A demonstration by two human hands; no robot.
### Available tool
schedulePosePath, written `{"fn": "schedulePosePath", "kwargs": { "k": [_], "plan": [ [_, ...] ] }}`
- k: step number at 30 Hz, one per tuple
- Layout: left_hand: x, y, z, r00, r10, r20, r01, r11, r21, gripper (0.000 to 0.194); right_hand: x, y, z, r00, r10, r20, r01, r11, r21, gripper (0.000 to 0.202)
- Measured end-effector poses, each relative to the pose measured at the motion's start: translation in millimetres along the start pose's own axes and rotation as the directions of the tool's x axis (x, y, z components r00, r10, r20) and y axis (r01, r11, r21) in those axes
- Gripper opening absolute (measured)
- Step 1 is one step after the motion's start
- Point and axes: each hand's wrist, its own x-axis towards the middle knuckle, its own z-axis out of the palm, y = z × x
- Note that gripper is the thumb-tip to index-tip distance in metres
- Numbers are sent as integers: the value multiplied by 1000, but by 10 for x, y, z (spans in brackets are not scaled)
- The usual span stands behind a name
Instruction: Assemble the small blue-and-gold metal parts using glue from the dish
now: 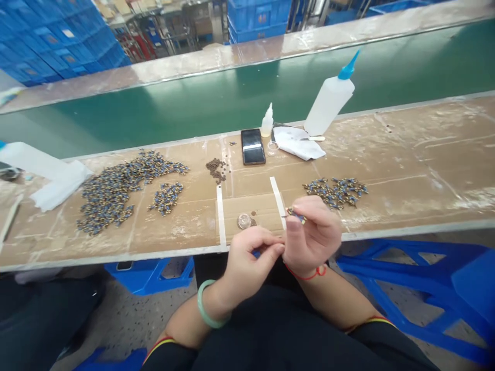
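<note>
My right hand (315, 234) pinches a small blue-and-brass part (297, 215) between thumb and fingertips, above the front of the bench. Close beside it, my left hand (251, 260) has thumb and index finger pressed together by the right palm; whatever they hold, if anything, is too small to make out. Behind the left hand a small round clear dish (244, 221) sits on a cardboard mat (253, 203) between two white strips. Similar blue-and-brass parts lie in a pile (336, 192) to the right, a large heap (112, 190) on the left and a smaller cluster (166, 198).
Small brown discs (215, 169) lie behind the mat. Farther back are a phone (253, 147), a small dropper bottle (267, 122), a white cloth (297, 142) and a tall blue-tipped bottle (328, 105). Another white bottle (29, 158) leans at left. Blue stools (425, 293) stand below the bench.
</note>
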Motion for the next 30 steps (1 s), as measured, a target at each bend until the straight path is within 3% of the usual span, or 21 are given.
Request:
{"fn": "schedulePosePath", "kwargs": {
  "k": [4, 7, 10, 12, 15, 17, 20, 25, 30],
  "plan": [
    [68, -17, -97, 979, 130, 154, -138, 990, 37, 18, -13, 7, -29, 999, 54, -7, -53, 994, 93, 9],
    [169, -58, -193, 940, 164, 300, -181, 983, 30, 21, -55, 10, -45, 991, 125, 52, -132, 976, 175, 10],
    [262, -94, -275, 898, 119, 423, -154, 987, 48, 29, -105, 39, -56, 975, 209, 78, -221, 953, 209, 9],
    [306, -95, -307, 894, 45, 445, -87, 993, 75, 36, -122, 52, -34, 962, 263, 76, -274, 936, 221, 9],
    [341, -65, -323, 913, -43, 406, 39, 999, 17, 48, -92, 5, 67, 950, 307, 63, -313, 919, 239, 11],
    [342, -47, -323, 923, -89, 375, 147, 981, -129, 55, -34, -68, 165, 946, 320, 55, -323, 910, 260, 14],
    [307, -60, -336, 934, -166, 317, 292, 866, -407, 59, 58, -150, 285, 918, 384, 100, -395, 859, 327, 20],
    [224, -161, -418, 980, -147, 134, 197, 613, -765, 45, 72, -65, 229, 864, 440, 244, -502, 792, 348, 20],
    [204, -207, -486, 992, -83, 91, 121, 542, -831, 28, 34, 53, 56, 827, 408, 387, -508, 837, 203, 20]
  ]
}}
